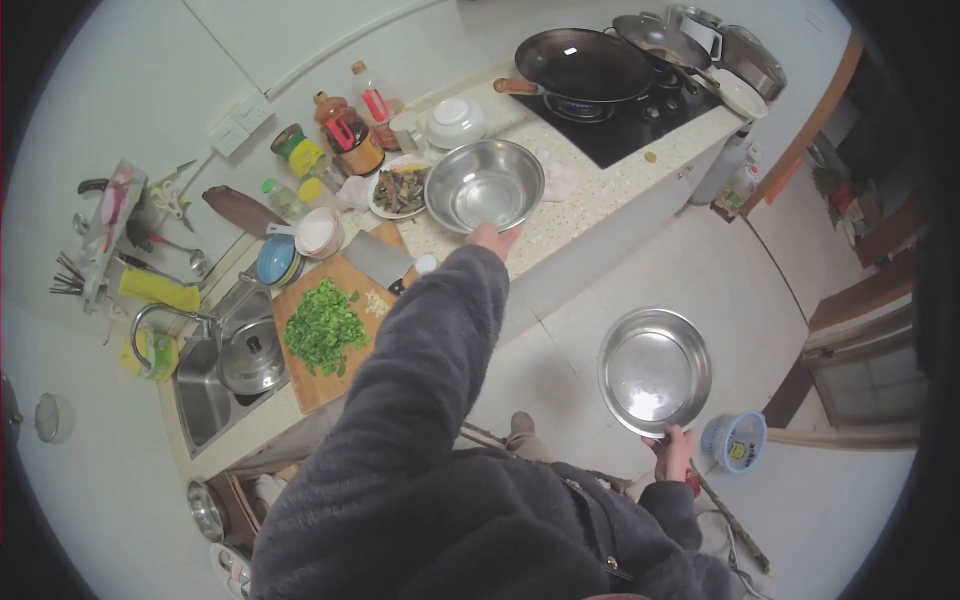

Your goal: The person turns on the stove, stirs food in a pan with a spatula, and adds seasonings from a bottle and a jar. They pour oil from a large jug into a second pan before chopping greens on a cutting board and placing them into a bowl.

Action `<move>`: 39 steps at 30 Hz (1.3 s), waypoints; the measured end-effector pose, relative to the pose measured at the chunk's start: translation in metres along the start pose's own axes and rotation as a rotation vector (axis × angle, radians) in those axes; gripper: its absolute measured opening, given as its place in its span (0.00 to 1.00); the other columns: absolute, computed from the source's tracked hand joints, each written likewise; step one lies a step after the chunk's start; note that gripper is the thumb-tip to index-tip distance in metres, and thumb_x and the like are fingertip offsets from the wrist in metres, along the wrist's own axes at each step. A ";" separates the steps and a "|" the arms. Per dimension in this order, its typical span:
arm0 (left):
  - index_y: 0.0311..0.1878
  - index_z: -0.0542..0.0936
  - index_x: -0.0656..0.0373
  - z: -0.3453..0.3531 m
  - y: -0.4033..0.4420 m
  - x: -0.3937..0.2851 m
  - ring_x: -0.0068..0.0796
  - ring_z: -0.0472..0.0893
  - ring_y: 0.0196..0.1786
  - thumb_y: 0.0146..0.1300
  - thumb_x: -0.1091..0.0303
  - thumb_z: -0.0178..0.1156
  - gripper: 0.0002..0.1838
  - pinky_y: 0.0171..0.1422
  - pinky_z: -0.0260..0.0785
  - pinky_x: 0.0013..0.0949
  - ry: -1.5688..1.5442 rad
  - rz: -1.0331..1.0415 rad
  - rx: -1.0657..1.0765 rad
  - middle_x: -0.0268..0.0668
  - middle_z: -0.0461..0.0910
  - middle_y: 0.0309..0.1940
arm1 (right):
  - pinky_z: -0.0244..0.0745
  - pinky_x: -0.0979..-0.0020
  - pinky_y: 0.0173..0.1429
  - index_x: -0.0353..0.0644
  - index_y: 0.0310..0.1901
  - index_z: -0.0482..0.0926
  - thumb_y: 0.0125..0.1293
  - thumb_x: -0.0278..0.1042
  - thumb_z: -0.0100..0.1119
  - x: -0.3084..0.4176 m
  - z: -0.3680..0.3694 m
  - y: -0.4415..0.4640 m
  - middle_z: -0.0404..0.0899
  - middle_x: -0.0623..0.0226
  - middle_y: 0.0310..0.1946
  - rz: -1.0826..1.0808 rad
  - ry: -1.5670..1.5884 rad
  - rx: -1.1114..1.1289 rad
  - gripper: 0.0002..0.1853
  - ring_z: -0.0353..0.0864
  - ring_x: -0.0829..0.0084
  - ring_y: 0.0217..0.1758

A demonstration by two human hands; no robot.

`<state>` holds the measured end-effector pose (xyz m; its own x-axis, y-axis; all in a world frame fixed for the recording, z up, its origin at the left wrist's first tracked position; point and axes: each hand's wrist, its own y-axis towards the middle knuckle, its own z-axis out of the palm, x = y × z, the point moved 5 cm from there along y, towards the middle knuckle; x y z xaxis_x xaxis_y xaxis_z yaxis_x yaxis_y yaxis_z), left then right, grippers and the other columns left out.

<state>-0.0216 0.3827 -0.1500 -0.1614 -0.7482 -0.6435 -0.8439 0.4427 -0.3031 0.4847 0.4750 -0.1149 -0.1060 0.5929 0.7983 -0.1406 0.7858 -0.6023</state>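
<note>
My left hand (pixel 494 240) reaches over the counter and grips the near rim of a steel basin (pixel 484 185), which looks empty. Low on the right, my right hand (pixel 676 455) holds a second steel basin (pixel 655 370) by its rim, out over the floor. Beside the left basin sits a plate of cooked food (pixel 401 188). A cleaver (pixel 372 258) lies across the top of a wooden cutting board (pixel 318 388), which bears chopped greens (pixel 323 325) and a little minced garlic (pixel 377 303).
A black wok (pixel 583 65) stands over a lit burner on the stove (pixel 640 120). Sauce bottles (pixel 345 135) line the wall. The sink (pixel 205 400) holds a lidded pot (pixel 252 358). On the floor at right is a blue plastic basket (pixel 735 442).
</note>
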 end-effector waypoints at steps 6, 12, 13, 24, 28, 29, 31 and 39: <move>0.56 0.67 0.65 -0.041 -0.050 -0.045 0.38 0.79 0.55 0.65 0.63 0.44 0.20 0.57 0.70 0.29 -1.436 -0.370 -0.146 0.48 0.76 0.54 | 0.78 0.63 0.48 0.41 0.60 0.61 0.56 0.32 0.49 0.027 0.080 0.006 0.65 0.59 0.58 -0.076 -0.065 0.263 0.27 0.69 0.62 0.54; 0.57 0.62 0.74 -0.153 -0.137 -0.042 0.50 0.77 0.39 0.64 0.79 0.45 0.18 0.45 0.79 0.44 -1.700 -0.256 -0.299 0.58 0.71 0.48 | 0.76 0.67 0.46 0.43 0.53 0.66 0.54 0.29 0.49 0.048 0.207 0.025 0.70 0.65 0.50 -0.114 -0.027 0.496 0.22 0.72 0.70 0.45; 0.58 0.62 0.73 -0.170 -0.152 -0.032 0.47 0.77 0.38 0.65 0.79 0.45 0.19 0.44 0.78 0.42 -1.668 -0.247 -0.314 0.57 0.71 0.48 | 0.77 0.67 0.45 0.42 0.49 0.66 0.54 0.29 0.50 0.044 0.225 0.036 0.69 0.65 0.46 -0.116 -0.018 0.500 0.18 0.73 0.69 0.41; 0.58 0.66 0.68 -0.310 -0.318 0.206 0.38 0.80 0.33 0.67 0.73 0.49 0.18 0.33 0.77 0.30 -1.465 -0.379 -0.832 0.51 0.77 0.37 | 0.84 0.66 0.45 0.31 0.45 0.64 0.60 0.30 0.56 0.001 0.371 0.057 0.67 0.51 0.41 -0.077 -0.069 0.586 0.17 0.70 0.67 0.37; 0.56 0.65 0.71 -0.356 -0.355 0.300 0.43 0.81 0.38 0.65 0.75 0.50 0.17 0.24 0.69 0.23 -1.616 -0.421 -0.925 0.60 0.74 0.43 | 0.79 0.63 0.47 0.42 0.52 0.66 0.65 0.42 0.56 -0.010 0.370 0.053 0.62 0.60 0.45 -0.099 -0.228 0.598 0.19 0.71 0.69 0.41; 0.55 0.62 0.74 -0.367 -0.362 0.323 0.49 0.81 0.41 0.67 0.76 0.44 0.16 0.23 0.67 0.22 -1.688 -0.411 -0.922 0.69 0.70 0.47 | 0.77 0.62 0.51 0.42 0.59 0.64 0.65 0.44 0.55 -0.015 0.366 0.053 0.58 0.57 0.57 -0.105 -0.261 0.585 0.25 0.70 0.65 0.51; 0.59 0.56 0.71 -0.384 -0.371 0.372 0.42 0.76 0.36 0.70 0.75 0.38 0.17 0.21 0.63 0.20 -1.887 -0.356 -0.837 0.71 0.66 0.54 | 0.75 0.60 0.56 0.41 0.65 0.59 0.66 0.44 0.53 -0.025 0.350 0.048 0.53 0.53 0.66 -0.118 -0.274 0.563 0.30 0.68 0.61 0.60; 0.58 0.66 0.71 -0.433 -0.358 0.466 0.12 0.60 0.12 0.71 0.71 0.30 0.20 0.08 0.50 0.14 -2.676 0.146 -0.535 0.55 0.74 0.53 | 0.76 0.61 0.54 0.42 0.60 0.66 0.64 0.45 0.52 -0.061 0.295 0.005 0.62 0.58 0.65 -0.163 -0.339 0.325 0.26 0.74 0.63 0.57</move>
<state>-0.0158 -0.3384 -0.0367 -0.0029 0.9861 0.1660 -0.9244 0.0606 -0.3766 0.2002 0.3910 -0.1664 -0.3636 0.3341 0.8696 -0.4760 0.7358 -0.4817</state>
